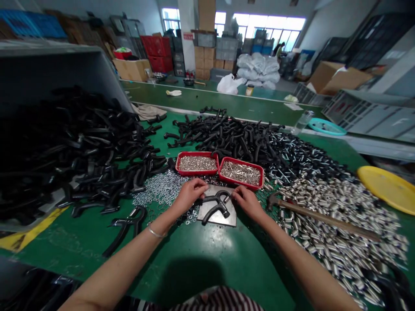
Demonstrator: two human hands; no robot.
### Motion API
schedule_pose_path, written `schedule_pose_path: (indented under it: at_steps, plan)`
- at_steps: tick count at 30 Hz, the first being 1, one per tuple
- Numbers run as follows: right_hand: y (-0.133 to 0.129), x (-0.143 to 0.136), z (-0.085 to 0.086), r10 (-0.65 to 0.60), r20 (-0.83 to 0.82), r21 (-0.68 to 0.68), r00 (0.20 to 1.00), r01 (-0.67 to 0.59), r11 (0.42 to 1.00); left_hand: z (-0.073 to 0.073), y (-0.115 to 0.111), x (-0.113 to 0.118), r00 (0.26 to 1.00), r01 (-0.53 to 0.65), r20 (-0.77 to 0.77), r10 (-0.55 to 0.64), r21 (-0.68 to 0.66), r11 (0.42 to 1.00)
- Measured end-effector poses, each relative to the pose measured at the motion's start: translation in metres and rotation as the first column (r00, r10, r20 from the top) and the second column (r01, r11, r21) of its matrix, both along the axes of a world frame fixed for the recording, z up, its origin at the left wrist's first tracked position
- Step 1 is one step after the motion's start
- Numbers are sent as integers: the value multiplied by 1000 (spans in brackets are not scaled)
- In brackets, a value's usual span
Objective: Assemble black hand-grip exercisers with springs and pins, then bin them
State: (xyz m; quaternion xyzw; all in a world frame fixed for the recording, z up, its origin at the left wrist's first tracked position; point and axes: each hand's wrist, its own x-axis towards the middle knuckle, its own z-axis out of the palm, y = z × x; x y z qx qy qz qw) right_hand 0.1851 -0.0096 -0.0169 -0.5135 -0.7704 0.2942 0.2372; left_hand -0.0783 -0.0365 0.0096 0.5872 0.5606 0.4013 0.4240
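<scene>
A black plastic clamp-like part (213, 210) with a curved handle lies on a square metal plate (231, 221) in front of me. A short silvery piece sits in its ring-shaped jaw. My left hand (191, 193) is at the plate's upper left corner, thumb and fingers pinched together beside the part's arm; whatever is in them is too small to name. My right hand (248, 201) is closed in a pinch beside the jaw, its fingertips at the silvery piece, the grip itself unclear. A similar black part (125, 226) lies left of my left forearm.
Behind the plate stand two red trays, one of tiny metal pieces (197, 154) and one of pins (241, 185). A hammer (324, 214) lies across metal cylinders (343, 246) at right. Washers (160, 186) and black parts (233, 134) are heaped around; a grey bin (112, 82) tips leftward.
</scene>
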Motion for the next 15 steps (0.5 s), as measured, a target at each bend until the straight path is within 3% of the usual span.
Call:
schedule_pose_path:
  at_steps: [4, 8, 15]
  plan:
    - [-4, -6, 11, 24, 147, 44, 989, -31, 999, -7, -1, 7, 975, 65, -219, -37, 121, 991]
    - [-4, -19, 30, 122, 437, 138, 891, -201, 970, -12, -3, 23, 908, 188, -411, -77, 235, 954]
    - [11, -17, 35, 233, 519, 80, 822, -318, 945, -13, -4, 40, 808, 260, -585, -71, 247, 934]
